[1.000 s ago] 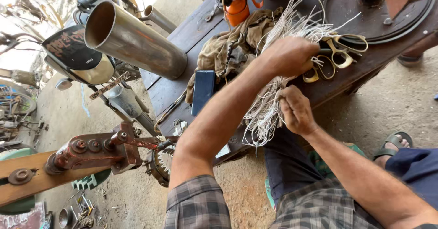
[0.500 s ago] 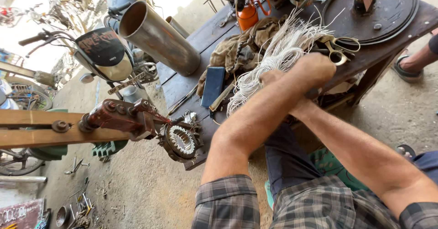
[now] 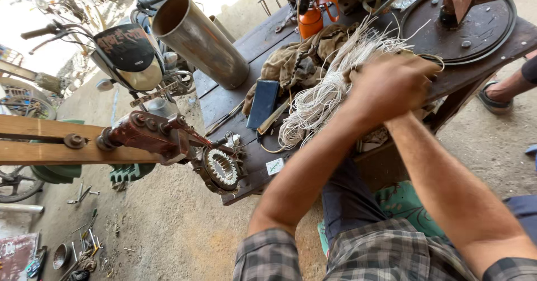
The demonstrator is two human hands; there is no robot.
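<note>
A thick bundle of white strands [image 3: 319, 99] lies across the dark workbench [image 3: 224, 99], fanned out at its far end. My left hand [image 3: 391, 79] is closed in a fist over the bundle's right end. My right hand [image 3: 411, 113] sits just under and behind the left, mostly covered by it, so its fingers are hidden. Both forearms reach in from the bottom of the view and meet at that end of the bundle.
On the bench are a big metal cylinder [image 3: 201, 40], an orange oil can [image 3: 310, 20], a brown cloth [image 3: 293, 62], a blue flat case [image 3: 263, 102] and a round dark disc [image 3: 475, 23]. A motor stator [image 3: 221, 169] hangs on a red-brown fixture [image 3: 145, 135]. A motorcycle [image 3: 126, 51] stands behind; another person's sandalled foot [image 3: 500, 96] is at right.
My right hand rose from the lower strands to join the left at the bundle's end. The view shifted, and the scissors seen earlier are now covered.
</note>
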